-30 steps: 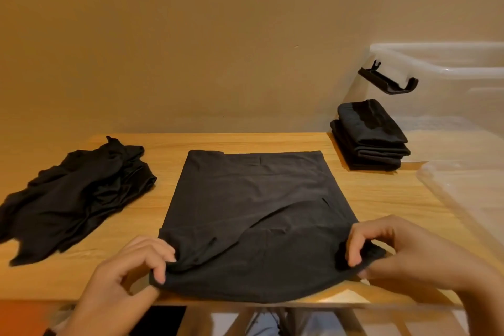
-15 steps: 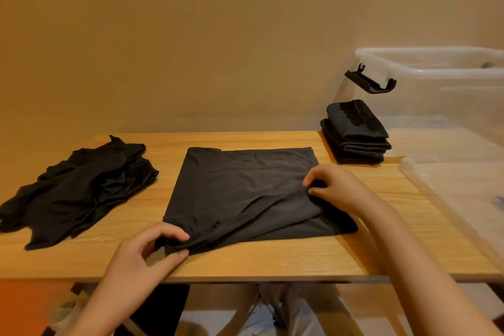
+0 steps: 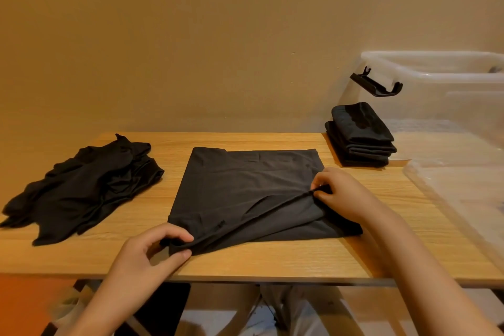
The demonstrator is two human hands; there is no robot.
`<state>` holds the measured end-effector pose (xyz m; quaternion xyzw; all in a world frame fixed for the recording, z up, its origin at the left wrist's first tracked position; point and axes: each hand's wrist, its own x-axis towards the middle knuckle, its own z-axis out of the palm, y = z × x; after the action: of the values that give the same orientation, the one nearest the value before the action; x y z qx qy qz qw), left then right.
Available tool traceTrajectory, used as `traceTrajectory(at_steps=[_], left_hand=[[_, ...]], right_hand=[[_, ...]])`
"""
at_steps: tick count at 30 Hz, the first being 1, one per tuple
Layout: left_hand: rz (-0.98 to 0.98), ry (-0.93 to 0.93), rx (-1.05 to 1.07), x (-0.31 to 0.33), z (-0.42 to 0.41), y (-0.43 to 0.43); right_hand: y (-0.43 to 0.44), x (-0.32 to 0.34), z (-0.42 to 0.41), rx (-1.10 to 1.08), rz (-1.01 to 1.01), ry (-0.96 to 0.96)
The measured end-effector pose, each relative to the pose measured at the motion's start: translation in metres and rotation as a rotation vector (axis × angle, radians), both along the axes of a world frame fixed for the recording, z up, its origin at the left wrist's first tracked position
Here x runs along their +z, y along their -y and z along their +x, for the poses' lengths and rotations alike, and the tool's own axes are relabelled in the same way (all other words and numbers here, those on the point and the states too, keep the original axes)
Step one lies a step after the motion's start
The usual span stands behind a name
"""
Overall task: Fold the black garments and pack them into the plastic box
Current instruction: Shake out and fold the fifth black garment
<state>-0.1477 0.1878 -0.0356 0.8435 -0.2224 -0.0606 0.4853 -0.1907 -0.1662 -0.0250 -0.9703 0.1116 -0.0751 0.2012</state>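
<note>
Left hand point(image 3: 152, 251) pinches the garment point(image 3: 240, 185) hem at 7 o'clock, right hand point(image 3: 343, 194) pinches it at 3; I judge the fold heads toward 12.

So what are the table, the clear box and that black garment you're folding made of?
Table: light wood or wood-look laminate, matte, grain lines visible.
Box: probably translucent plastic, faintly glossy at the rim.
Garment: thin soft fabric, maybe a knit, matte, draping in soft creases.

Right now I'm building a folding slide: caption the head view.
Left hand and right hand pinch a black garment mid-fold on the table, between an unfolded pile and a folded stack.
</note>
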Motion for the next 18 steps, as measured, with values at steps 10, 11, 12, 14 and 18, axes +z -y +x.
traceTrajectory(at_steps=[10, 11, 12, 14, 18], left_hand=[[-0.025, -0.018, 0.011, -0.001, 0.002, -0.008], [-0.037, -0.012, 0.015, 0.001, 0.002, -0.008], [-0.049, -0.003, 0.022, 0.003, 0.002, -0.009], [-0.075, 0.027, 0.037, 0.01, 0.005, -0.008], [-0.181, 0.126, 0.036, 0.031, 0.018, 0.0]], right_hand=[[-0.007, -0.005, -0.051, 0.061, 0.27, 0.274], [-0.008, -0.005, -0.056, 0.066, 0.303, 0.303], [-0.008, -0.004, -0.06, 0.069, 0.337, 0.328], [-0.009, 0.0, -0.064, 0.07, 0.401, 0.374], [-0.006, 0.015, -0.062, 0.038, 0.483, 0.444]])
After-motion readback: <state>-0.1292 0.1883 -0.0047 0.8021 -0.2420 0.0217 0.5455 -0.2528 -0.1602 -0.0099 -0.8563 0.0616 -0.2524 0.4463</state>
